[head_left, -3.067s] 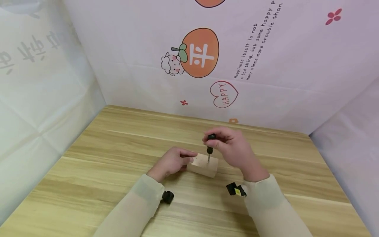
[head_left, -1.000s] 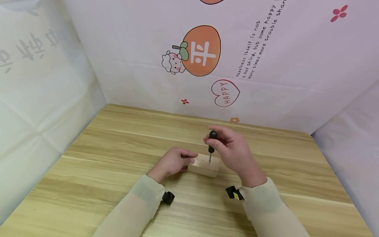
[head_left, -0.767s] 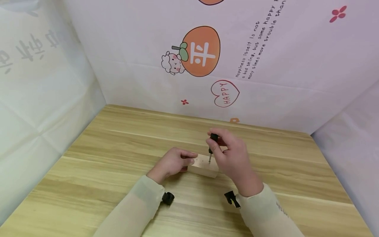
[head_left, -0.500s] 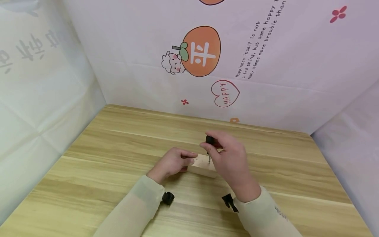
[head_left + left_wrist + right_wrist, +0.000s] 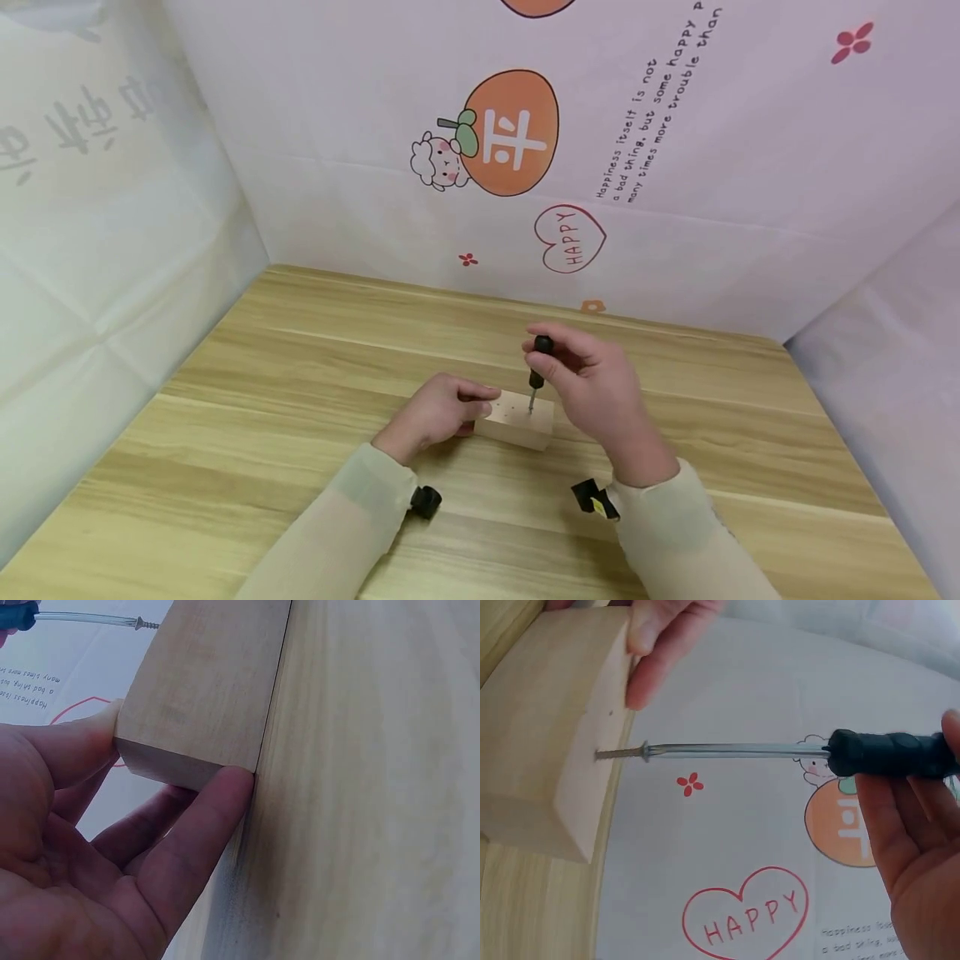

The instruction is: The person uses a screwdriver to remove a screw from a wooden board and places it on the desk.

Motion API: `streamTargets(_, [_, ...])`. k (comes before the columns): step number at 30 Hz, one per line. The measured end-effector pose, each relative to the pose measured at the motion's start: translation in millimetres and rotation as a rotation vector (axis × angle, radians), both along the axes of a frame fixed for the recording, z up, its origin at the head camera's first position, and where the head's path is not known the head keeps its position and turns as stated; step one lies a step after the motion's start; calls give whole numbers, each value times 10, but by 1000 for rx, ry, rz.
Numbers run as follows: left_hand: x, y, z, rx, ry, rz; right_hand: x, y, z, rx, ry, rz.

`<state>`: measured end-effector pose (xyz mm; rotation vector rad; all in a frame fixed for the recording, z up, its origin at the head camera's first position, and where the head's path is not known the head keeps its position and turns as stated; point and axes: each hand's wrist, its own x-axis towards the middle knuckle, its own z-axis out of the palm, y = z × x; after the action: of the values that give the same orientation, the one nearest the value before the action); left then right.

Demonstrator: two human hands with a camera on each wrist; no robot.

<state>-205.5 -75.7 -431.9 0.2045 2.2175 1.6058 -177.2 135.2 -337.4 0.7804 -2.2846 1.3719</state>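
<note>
A pale wooden block (image 5: 513,429) lies on the table, several small dark holes in its top face. My left hand (image 5: 442,407) grips its left end, thumb on the top edge and fingers along the sides. In my right hand (image 5: 600,387) is a screwdriver (image 5: 739,751) with a black handle, pinched between thumb and fingers and standing nearly upright over the block's right part. The screwdriver's tip meets the head of a screw (image 5: 621,754), whose point is in the block while much of its thread shows. The left wrist view also shows the screw and the block (image 5: 210,682).
The wood-grain table (image 5: 300,375) spreads around the block. Behind it rises a white printed sheet (image 5: 352,217), with plain white sheets at the left (image 5: 112,275) and right (image 5: 885,358). Black wrist cameras sit on the left cuff (image 5: 426,501) and the right cuff (image 5: 596,498).
My right hand has turned back and forth around the screwdriver's handle; since half a second ago it has swung slightly right, showing more handle. The left hand and block have stayed nearly in place.
</note>
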Motion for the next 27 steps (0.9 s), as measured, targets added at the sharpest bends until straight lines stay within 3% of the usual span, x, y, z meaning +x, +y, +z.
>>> streamTargets(5, [4, 7, -5, 3, -1, 5, 39, -64, -31, 120, 298, -32])
streamTargets(8, [1, 6, -14, 5, 1, 8, 71, -114, -21, 144, 372, -80])
streamTargets(13, [0, 2, -16, 8, 4, 9, 84, -126, -2, 104, 285, -104])
streamTargets(23, [-2, 2, -10, 5, 5, 16, 47, 22, 164, 118, -88, -31])
streamTargets(25, [-1, 5, -13, 5, 4, 17, 39, 24, 163, 134, -95, -35])
streamTargets(27, [1, 8, -17, 7, 5, 15, 42, 7, 133, 151, -48, -43])
